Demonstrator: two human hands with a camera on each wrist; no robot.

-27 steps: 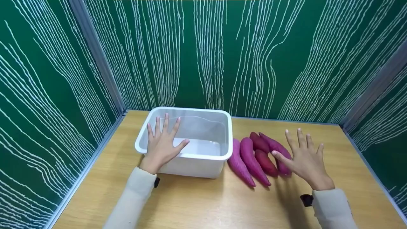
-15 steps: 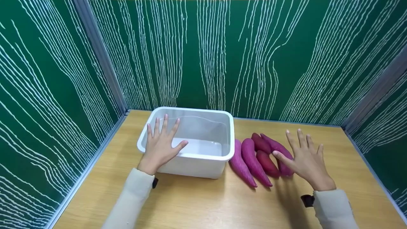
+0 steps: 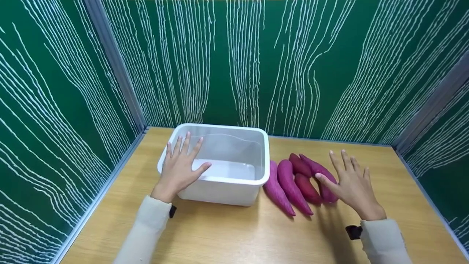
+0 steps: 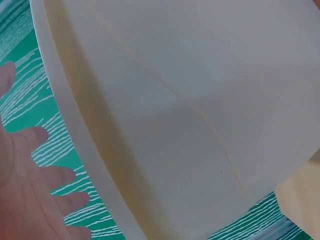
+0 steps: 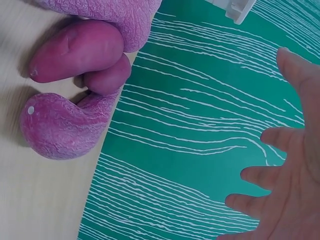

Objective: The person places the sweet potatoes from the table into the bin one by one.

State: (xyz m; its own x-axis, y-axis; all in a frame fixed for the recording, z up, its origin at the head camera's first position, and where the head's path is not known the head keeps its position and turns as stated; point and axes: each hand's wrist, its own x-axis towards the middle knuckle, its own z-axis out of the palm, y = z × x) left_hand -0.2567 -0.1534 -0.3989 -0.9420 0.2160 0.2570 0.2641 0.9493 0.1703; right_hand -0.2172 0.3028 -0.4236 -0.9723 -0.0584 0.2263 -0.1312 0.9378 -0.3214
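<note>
Slightly leftward is how the left hand (image 3: 178,170) has gone since the earlier frame, drawing its thumb a little away from the middle of the white tub (image 3: 220,193); I see hardly any change in the right hand (image 3: 352,187), the tub or the sweet potatoes. Both hands are spread wide, fingers straight and apart, and neither has hold of anything. From my head view the left one lies across the near left part of the tub's rim, but my left wrist view shows green between its fingertips and the white wall, so I read it as clear of the tub. The tub stands upright on the wooden bench (image 3: 220,236), its mouth up. Just to its right lie five sweet potatoes: two long purple ones (image 3: 292,185) side by side, then two shorter, redder ones (image 3: 308,189), and a curved purple one (image 3: 322,171) bending round the far right of the group. I can't tell whether the leftmost touches the tub. The right hand hovers beside the curved one; its thumb overlaps that one in my head view, yet my right wrist view shows them well apart. Pale sleeves (image 3: 146,225) cover both forearms, and green panels (image 3: 216,73) with wavy white lines stand behind the bench.
</note>
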